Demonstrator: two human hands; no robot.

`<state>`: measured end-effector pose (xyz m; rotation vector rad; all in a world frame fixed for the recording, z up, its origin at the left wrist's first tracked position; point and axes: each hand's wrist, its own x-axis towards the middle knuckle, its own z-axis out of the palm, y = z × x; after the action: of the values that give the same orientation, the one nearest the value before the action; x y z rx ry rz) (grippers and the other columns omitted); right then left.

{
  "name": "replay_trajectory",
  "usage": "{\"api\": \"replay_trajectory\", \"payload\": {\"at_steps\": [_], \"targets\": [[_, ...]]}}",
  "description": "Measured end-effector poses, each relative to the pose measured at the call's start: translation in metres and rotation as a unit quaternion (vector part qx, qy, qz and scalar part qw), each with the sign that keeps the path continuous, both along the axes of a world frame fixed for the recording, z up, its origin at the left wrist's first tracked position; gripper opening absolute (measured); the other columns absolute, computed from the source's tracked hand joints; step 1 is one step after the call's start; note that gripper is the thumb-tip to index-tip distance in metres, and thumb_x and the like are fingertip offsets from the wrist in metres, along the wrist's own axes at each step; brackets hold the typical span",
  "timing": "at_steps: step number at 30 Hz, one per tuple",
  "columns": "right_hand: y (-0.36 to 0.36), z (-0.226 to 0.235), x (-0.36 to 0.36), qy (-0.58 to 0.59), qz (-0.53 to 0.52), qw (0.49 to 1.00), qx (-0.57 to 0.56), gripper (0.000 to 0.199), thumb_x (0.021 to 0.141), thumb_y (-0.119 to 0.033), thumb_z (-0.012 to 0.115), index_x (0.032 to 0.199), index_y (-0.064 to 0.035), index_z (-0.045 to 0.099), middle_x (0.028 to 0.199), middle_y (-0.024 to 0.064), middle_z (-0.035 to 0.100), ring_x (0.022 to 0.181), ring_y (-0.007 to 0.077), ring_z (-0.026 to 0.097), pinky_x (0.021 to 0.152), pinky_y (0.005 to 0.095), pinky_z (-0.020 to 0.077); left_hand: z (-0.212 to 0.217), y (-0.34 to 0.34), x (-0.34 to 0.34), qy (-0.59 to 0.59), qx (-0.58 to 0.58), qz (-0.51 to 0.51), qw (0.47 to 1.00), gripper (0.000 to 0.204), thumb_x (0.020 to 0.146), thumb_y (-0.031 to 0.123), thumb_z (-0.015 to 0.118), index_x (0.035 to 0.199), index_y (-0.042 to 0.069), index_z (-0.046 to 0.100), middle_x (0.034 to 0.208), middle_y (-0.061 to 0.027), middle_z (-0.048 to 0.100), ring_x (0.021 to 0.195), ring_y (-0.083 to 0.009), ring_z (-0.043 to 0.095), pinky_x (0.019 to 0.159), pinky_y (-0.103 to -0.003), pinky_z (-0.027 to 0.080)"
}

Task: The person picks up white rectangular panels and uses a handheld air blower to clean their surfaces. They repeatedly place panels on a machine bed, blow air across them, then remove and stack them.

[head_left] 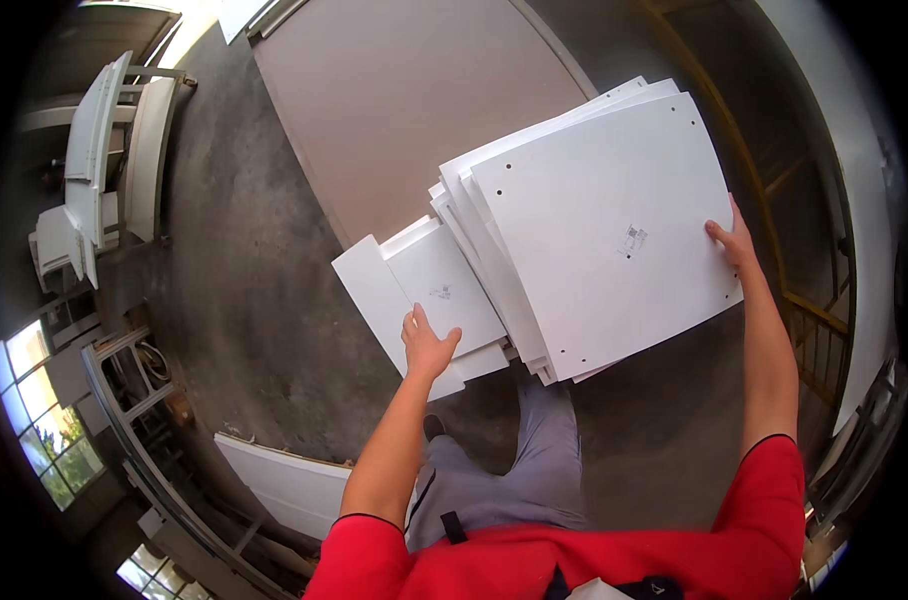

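A tall stack of white panels [594, 230] lies before me; the top panel has small dark holes near its corners and a printed label in the middle. My right hand [734, 240] grips that panel's right edge, thumb on top and fingers mostly hidden along the edge. Left of it lies a lower stack of smaller white panels [444, 280], the upper one also labelled. Over its near part is my left hand [430, 345], fingers apart and holding nothing. Whether its fingertips touch the panel I cannot tell.
Under the stacks, a large brownish-grey board [414, 90] stretches away from me. At far left a rack [144, 150] carries more white panels. A long white board [284, 485] lies at lower left, near a metal frame [134, 440]. Yellow rails [814, 312] run along the right.
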<state>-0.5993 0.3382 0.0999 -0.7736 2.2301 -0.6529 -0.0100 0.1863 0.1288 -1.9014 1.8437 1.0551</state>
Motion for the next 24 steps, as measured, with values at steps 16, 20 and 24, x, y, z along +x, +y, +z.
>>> {"api": "replay_trajectory", "payload": {"at_steps": [16, 20, 24], "targets": [[0.114, 0.08, 0.466, 0.121, 0.095, 0.976, 0.153, 0.084, 0.079, -0.035, 0.07, 0.145, -0.003, 0.03, 0.148, 0.0266, 0.029, 0.139, 0.0373, 0.025, 0.114, 0.0428, 0.0214, 0.019, 0.259, 0.36, 0.138, 0.195, 0.188, 0.953, 0.076, 0.079, 0.039, 0.069, 0.136, -0.006, 0.043, 0.126, -0.0247, 0.056, 0.119, -0.0341, 0.053, 0.101, -0.038, 0.041], [0.138, 0.146, 0.656, 0.016, 0.098, 0.97, 0.22, 0.076, 0.077, -0.04, 0.069, 0.135, 0.0028, 0.046, 0.141, 0.0252, 0.042, 0.135, 0.0347, 0.037, 0.111, 0.0388, 0.03, 0.036, 0.186, 0.454, 0.302, 0.207, 0.242, 0.899, 0.069, 0.083, 0.03, 0.069, 0.135, -0.007, 0.043, 0.118, -0.0193, 0.063, 0.104, -0.0246, 0.064, 0.09, -0.032, 0.049], [0.083, 0.199, 0.794, -0.146, 0.211, 0.897, 0.36, 0.074, 0.076, -0.042, 0.069, 0.133, 0.0008, 0.05, 0.134, 0.0222, 0.052, 0.126, 0.0339, 0.049, 0.106, 0.0365, 0.0376, 0.079, 0.093, 0.632, 0.323, 0.077, 0.35, 0.876, 0.065, 0.087, 0.019, 0.066, 0.137, -0.01, 0.038, 0.106, -0.0098, 0.066, 0.093, -0.0144, 0.061, 0.084, -0.028, 0.048]]}}
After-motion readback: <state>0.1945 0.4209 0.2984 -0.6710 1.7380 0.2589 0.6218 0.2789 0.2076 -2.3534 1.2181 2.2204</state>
